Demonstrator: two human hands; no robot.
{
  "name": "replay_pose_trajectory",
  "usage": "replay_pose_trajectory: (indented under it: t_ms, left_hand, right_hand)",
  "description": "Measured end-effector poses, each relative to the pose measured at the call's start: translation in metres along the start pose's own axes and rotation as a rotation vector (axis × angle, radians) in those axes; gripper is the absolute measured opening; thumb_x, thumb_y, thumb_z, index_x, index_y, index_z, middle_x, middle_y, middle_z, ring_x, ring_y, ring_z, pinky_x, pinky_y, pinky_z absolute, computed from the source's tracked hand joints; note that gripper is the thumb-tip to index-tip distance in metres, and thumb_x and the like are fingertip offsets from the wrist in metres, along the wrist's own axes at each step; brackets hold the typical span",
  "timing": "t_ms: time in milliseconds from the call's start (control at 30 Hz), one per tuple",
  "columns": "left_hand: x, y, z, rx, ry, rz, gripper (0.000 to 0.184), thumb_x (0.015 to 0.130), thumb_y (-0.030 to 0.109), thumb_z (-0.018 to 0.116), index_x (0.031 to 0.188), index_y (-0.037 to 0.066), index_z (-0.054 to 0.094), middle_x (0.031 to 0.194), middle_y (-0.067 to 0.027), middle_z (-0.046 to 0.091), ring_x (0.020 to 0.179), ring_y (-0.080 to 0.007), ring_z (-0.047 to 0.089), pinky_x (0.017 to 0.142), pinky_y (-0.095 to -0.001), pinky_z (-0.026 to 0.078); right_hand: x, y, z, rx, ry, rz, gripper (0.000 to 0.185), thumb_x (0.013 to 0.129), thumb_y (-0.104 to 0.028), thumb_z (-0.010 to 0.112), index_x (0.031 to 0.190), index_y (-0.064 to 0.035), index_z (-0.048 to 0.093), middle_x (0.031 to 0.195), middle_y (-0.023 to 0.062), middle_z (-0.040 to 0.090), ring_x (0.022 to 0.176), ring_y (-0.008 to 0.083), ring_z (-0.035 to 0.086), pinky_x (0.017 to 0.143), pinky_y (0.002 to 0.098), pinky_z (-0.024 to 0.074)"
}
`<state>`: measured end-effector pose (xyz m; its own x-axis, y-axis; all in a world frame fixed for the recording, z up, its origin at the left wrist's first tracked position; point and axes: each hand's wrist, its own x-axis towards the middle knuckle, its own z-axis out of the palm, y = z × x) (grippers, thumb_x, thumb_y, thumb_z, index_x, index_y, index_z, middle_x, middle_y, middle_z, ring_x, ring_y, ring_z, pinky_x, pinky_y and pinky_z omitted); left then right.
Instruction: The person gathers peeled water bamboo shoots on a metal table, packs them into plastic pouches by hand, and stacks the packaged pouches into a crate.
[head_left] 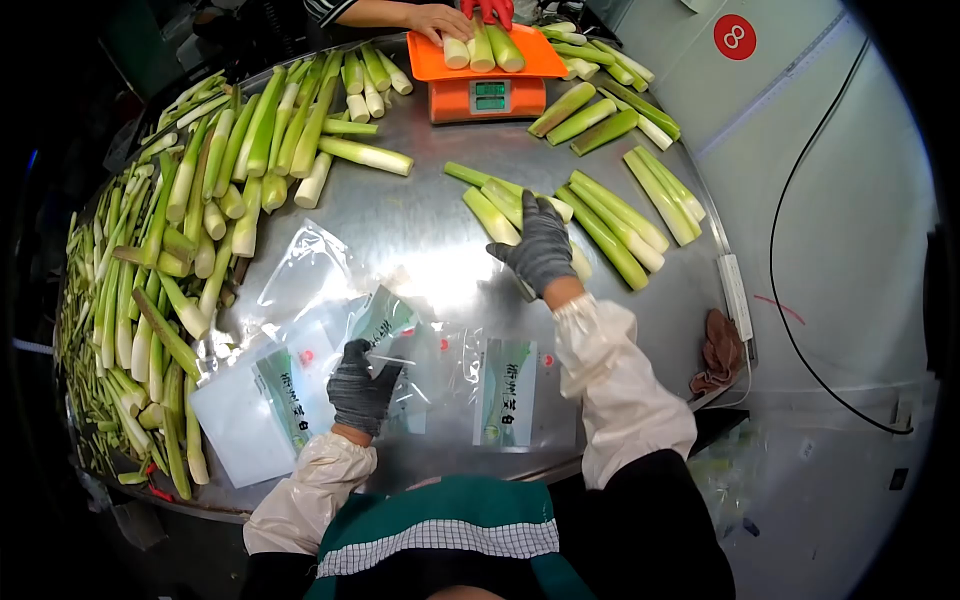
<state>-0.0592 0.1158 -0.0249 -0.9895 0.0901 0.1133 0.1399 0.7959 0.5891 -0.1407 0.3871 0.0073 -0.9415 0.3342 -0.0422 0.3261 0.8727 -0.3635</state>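
Note:
My left hand [364, 388], in a grey glove, pinches a clear printed plastic bag [384, 318] above the metal table. Its fingers are partly covered by the shiny film. My right hand [543, 245], also gloved, lies over a small group of water bamboo shoots [487, 213], thumb and fingers apart. The palm hides part of these pale green stalks, and I cannot tell how firmly it touches them. Just to the right lies another group of water bamboo shoots [617, 228]. A flat printed bag [506, 392] rests between my forearms, and a stack of bags [240, 415] is left of my left hand.
A large pile of water bamboo shoots [150, 310] covers the table's left side. At the back, an orange scale [487, 98] carries several shoots under a co-worker's hands [440, 22]. A brown cloth [718, 352] and a white power strip [734, 297] lie along the right edge.

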Motion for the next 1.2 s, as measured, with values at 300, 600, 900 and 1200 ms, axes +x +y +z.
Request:
replay_pose_trajectory:
  t_ms: [300,600,900,1200]
  left_hand:
    - [0.008,-0.006,0.001,-0.006,-0.159,-0.110,0.038,0.061,0.005,0.048,0.098,0.003,0.042,0.090,-0.0185,0.050,0.081,-0.0340,0.051,0.069,-0.0399,0.042]
    - [-0.022,-0.038,0.009,-0.259,-0.038,0.123,0.035,0.066,0.000,0.046,0.100,0.004,0.045,0.093,-0.0190,0.048,0.083,-0.0355,0.050,0.073,-0.0377,0.042]
    - [-0.020,-0.024,0.002,-0.007,0.040,0.266,0.017,0.066,0.005,0.058,0.083,0.009,0.057,0.080,-0.0139,0.052,0.067,-0.0291,0.053,0.055,-0.0355,0.043]
    - [0.001,-0.004,0.001,-0.011,-0.060,0.180,0.008,0.072,0.011,0.056,0.077,0.006,0.052,0.069,-0.0143,0.054,0.056,-0.0308,0.053,0.049,-0.0370,0.042]
  right_hand:
    - [0.042,-0.013,0.040,-0.385,-0.104,0.156,0.068,0.063,-0.021,0.061,0.122,-0.0076,0.031,0.115,0.0181,0.036,0.108,0.0314,0.036,0.089,0.0482,0.0264]
    - [0.080,-0.026,0.054,-0.409,-0.090,0.051,0.051,0.065,-0.014,0.058,0.113,-0.0110,0.040,0.114,0.0161,0.038,0.111,0.0295,0.034,0.090,0.0500,0.0243]
    - [0.130,-0.034,0.038,-0.301,-0.219,0.149,0.073,0.056,-0.028,0.070,0.118,-0.0120,0.035,0.121,0.0139,0.036,0.115,0.0275,0.033,0.093,0.0441,0.0271]
    - [0.131,-0.027,0.042,-0.163,-0.165,0.146,0.046,0.057,-0.020,0.065,0.100,-0.0105,0.051,0.098,0.0122,0.056,0.093,0.0270,0.053,0.079,0.0337,0.0418]
